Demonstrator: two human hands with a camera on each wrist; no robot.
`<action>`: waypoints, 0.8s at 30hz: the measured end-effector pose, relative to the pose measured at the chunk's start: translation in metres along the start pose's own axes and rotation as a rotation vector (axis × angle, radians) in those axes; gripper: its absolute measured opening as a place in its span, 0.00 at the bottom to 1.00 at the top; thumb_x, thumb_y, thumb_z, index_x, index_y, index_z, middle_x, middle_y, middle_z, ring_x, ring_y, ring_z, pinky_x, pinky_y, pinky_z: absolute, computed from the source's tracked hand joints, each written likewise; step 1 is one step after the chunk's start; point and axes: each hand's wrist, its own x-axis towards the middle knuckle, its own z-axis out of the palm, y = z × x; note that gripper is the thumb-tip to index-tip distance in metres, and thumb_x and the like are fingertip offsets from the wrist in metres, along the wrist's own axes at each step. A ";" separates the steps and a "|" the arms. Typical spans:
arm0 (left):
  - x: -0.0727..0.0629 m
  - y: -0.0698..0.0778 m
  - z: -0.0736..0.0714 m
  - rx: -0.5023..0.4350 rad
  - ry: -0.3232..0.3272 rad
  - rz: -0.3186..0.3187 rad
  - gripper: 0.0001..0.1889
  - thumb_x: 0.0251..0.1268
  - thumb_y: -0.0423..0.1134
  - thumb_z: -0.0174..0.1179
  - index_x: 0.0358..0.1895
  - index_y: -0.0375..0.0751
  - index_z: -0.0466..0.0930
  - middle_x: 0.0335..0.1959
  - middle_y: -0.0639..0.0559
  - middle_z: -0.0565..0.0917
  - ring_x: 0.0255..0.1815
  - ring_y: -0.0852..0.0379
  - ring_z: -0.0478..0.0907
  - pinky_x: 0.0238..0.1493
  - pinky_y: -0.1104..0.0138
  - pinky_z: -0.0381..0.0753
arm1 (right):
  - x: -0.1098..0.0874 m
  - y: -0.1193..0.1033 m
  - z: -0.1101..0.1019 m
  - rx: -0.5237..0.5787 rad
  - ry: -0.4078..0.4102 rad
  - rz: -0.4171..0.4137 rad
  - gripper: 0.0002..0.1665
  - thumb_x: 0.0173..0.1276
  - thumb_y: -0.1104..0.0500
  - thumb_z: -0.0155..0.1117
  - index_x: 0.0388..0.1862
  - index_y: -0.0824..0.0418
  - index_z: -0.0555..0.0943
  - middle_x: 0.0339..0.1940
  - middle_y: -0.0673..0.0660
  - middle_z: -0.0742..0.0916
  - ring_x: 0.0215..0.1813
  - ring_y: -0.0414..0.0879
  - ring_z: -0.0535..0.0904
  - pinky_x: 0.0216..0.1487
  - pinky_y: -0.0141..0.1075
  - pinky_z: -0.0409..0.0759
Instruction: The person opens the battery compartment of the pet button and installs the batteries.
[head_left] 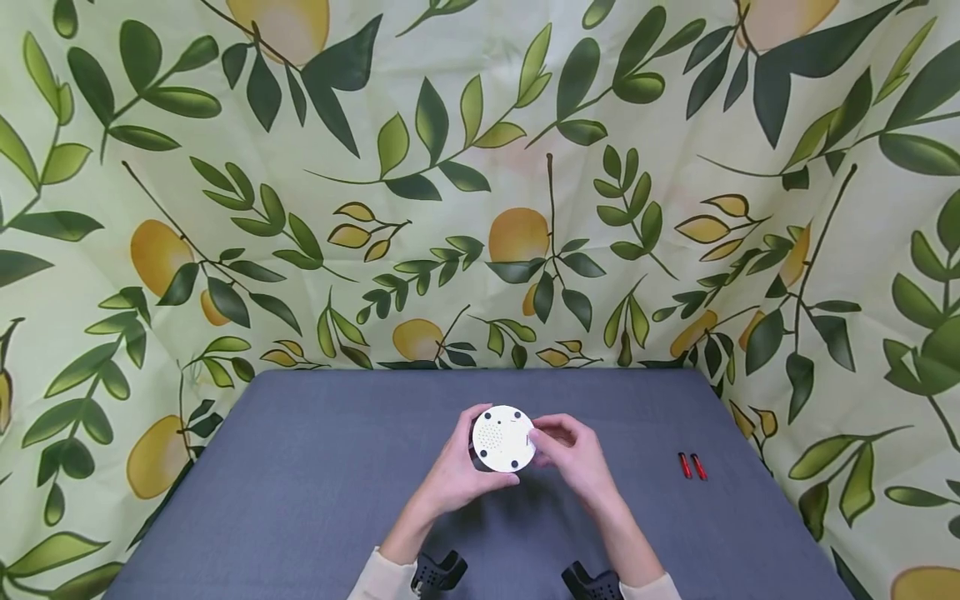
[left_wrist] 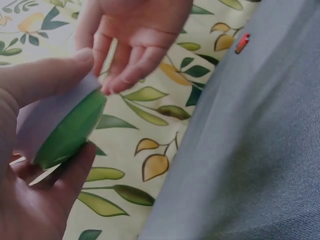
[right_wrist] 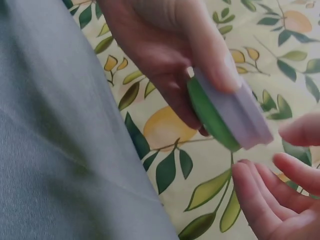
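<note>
In the head view, my left hand (head_left: 456, 473) grips a round device (head_left: 501, 446) by its left edge, raised over the table. Its white underside faces me, with dark round feet and a patch of small holes. The right wrist view shows the device's pale thick rim and a green face (right_wrist: 212, 117) turned away from me. My right hand (head_left: 576, 460) is at the device's right edge, its thumb overlapping the underside in the head view. From the right wrist, the right fingers (right_wrist: 260, 187) are loosely bent beside the rim and not curled round it.
Two small red cylinders (head_left: 692, 467), like batteries, lie side by side on the grey table (head_left: 337, 467), to the right. A cloth (head_left: 465, 283) printed with leaves and fruit hangs behind and along both sides. Black straps (head_left: 441, 572) circle the wrists.
</note>
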 end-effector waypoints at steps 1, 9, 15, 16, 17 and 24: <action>0.000 0.000 0.000 0.002 0.020 0.000 0.53 0.42 0.45 0.84 0.73 0.50 0.59 0.64 0.54 0.74 0.61 0.53 0.72 0.61 0.54 0.69 | -0.001 -0.001 0.001 -0.003 0.019 -0.016 0.16 0.67 0.61 0.73 0.49 0.69 0.83 0.41 0.63 0.87 0.36 0.52 0.86 0.38 0.41 0.86; 0.001 -0.002 0.010 0.044 0.135 0.026 0.54 0.41 0.44 0.84 0.71 0.44 0.56 0.63 0.48 0.73 0.60 0.51 0.72 0.62 0.53 0.69 | -0.008 -0.007 0.015 -0.126 0.118 -0.106 0.09 0.64 0.62 0.75 0.40 0.64 0.84 0.37 0.59 0.86 0.35 0.47 0.84 0.37 0.36 0.83; 0.000 -0.003 0.021 0.119 0.186 0.054 0.54 0.41 0.45 0.84 0.70 0.42 0.56 0.63 0.46 0.71 0.60 0.51 0.72 0.61 0.54 0.71 | -0.008 -0.003 0.022 -0.232 0.202 -0.067 0.11 0.62 0.60 0.77 0.40 0.63 0.85 0.38 0.56 0.86 0.41 0.47 0.82 0.41 0.33 0.80; 0.000 -0.003 0.022 0.128 0.191 0.058 0.54 0.42 0.45 0.84 0.70 0.42 0.56 0.63 0.46 0.71 0.60 0.50 0.72 0.61 0.53 0.71 | -0.008 -0.003 0.023 -0.242 0.210 -0.062 0.11 0.62 0.61 0.77 0.40 0.63 0.85 0.38 0.56 0.86 0.41 0.47 0.82 0.41 0.32 0.80; 0.000 -0.003 0.023 0.140 0.194 0.061 0.54 0.42 0.45 0.84 0.70 0.42 0.56 0.63 0.46 0.71 0.60 0.50 0.72 0.61 0.53 0.71 | -0.008 -0.002 0.024 -0.247 0.214 -0.060 0.12 0.62 0.61 0.77 0.41 0.64 0.85 0.39 0.56 0.86 0.41 0.48 0.83 0.41 0.32 0.80; -0.001 -0.003 0.029 0.240 0.218 0.113 0.52 0.42 0.42 0.84 0.68 0.40 0.56 0.62 0.46 0.69 0.58 0.50 0.73 0.59 0.53 0.75 | -0.007 -0.001 0.026 -0.251 0.216 -0.025 0.14 0.62 0.61 0.76 0.43 0.67 0.85 0.40 0.58 0.88 0.41 0.49 0.85 0.38 0.31 0.81</action>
